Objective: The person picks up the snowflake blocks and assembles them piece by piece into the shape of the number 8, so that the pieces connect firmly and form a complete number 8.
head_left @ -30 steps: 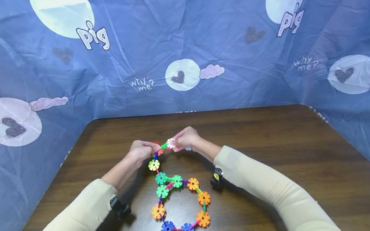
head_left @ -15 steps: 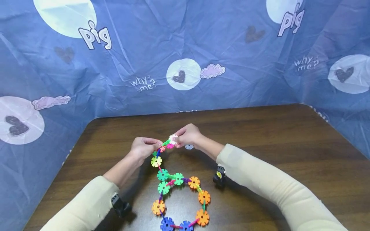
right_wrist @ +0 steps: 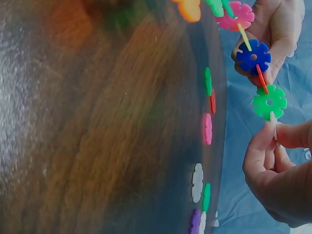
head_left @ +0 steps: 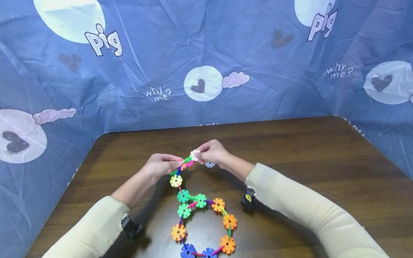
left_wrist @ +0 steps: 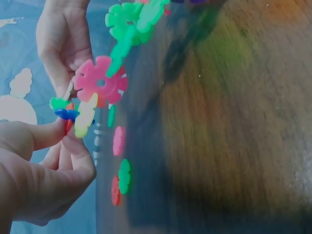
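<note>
A chain of notched plastic flower discs runs from a ring of orange, green and blue discs [head_left: 227, 244] up to both hands. My left hand [head_left: 158, 166] pinches the chain's upper end at a red disc [right_wrist: 262, 78], beside a blue disc [right_wrist: 253, 57]. From that red disc stands a green disc [right_wrist: 270, 102], with a white disc [head_left: 194, 154] slotted into its other side. Thumb and fingertips of my right hand [head_left: 214, 152] pinch the white disc. The hands hold this end above the table, and its yellow disc [head_left: 175, 181] hangs below the left hand.
Loose discs lie along the far part of the brown wooden table [head_left: 290, 154], among them a pink one [right_wrist: 208, 129], a white one [right_wrist: 197, 183] and a purple one [right_wrist: 194, 222]. A blue printed cloth [head_left: 258, 100] stands behind the table.
Both hands have shifted slightly to the right, the right one also up a little, with the white disc. The upper chain followed, and a pink loose disc shows more between the hands.
</note>
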`<state>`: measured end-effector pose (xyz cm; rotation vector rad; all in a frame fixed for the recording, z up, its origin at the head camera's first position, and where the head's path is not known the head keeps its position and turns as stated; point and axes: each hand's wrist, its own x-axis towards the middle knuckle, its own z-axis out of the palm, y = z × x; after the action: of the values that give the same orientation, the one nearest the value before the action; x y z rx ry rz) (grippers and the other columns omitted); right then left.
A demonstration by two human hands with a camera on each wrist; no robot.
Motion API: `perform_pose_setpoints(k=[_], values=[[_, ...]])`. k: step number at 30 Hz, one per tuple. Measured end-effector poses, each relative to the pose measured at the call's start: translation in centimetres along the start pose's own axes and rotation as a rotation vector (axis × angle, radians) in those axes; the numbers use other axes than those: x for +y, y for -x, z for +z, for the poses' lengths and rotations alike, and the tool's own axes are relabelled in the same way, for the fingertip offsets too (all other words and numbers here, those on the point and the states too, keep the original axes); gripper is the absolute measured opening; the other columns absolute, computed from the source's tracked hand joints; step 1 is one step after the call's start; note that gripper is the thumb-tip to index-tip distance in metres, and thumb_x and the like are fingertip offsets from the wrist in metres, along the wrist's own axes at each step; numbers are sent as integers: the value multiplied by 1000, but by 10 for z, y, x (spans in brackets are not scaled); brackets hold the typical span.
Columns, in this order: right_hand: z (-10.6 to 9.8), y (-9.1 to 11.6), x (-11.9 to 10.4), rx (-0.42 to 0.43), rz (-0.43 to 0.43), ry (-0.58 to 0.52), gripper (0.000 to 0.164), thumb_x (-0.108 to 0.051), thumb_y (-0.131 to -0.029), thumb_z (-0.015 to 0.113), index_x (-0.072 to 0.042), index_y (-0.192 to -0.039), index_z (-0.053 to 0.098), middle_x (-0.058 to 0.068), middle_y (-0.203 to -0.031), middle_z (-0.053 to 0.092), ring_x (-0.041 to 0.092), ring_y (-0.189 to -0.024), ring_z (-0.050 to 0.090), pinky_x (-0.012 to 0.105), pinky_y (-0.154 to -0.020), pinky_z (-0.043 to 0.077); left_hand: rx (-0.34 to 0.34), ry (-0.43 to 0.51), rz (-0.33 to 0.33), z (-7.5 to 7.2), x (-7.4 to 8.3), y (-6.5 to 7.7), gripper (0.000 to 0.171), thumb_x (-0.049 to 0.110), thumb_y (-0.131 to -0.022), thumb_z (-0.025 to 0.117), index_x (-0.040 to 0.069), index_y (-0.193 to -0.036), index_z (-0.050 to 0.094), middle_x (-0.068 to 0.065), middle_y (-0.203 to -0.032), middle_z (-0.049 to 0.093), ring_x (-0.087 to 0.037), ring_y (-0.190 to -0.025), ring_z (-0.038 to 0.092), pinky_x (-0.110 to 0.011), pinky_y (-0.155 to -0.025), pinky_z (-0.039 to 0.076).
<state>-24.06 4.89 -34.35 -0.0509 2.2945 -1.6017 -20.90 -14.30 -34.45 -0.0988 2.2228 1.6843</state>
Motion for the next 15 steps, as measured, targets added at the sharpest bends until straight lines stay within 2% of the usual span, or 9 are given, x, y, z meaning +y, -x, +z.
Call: perform_pose_setpoints(k=[4, 9, 11, 15], values=[[1, 0, 1, 18, 21, -34, 20, 2, -84, 66, 12, -102, 67, 5, -70, 62, 5, -52, 59, 30, -70, 61, 35, 34, -8, 4, -1, 0, 33, 5, -87, 66, -13, -115, 62, 15, -60, 65, 1, -61, 56, -16, -60, 46], [2, 1, -1, 40, 29, -17, 18, 3, -82, 70, 11, -97, 69, 4, -67, 63, 5, -48, 58, 29, -66, 61, 74, 84, -16, 9, -4, -1, 29, -2, -87, 64, -16, -112, 63, 13, -56, 64, 1, -59, 58, -16, -59, 47], [3, 2, -2, 31, 30, -2, 17, 4, -81, 70, 11, -97, 70, 3, -64, 62, 5, -47, 58, 26, -62, 60, 90, 88, -28, 11, -5, -1, 27, -3, -86, 64, -15, -110, 64, 13, -56, 64, 1, -59, 57, -16, -58, 46], [3, 2, -2, 9, 41, 12, 17, 5, -80, 70, 11, -96, 70, 2, -62, 62, 5, -47, 58, 26, -63, 60, 109, 82, -39, 13, -7, -1, 25, -3, -86, 64, -15, -108, 65, 12, -57, 64, 0, -59, 56, -17, -57, 44]])
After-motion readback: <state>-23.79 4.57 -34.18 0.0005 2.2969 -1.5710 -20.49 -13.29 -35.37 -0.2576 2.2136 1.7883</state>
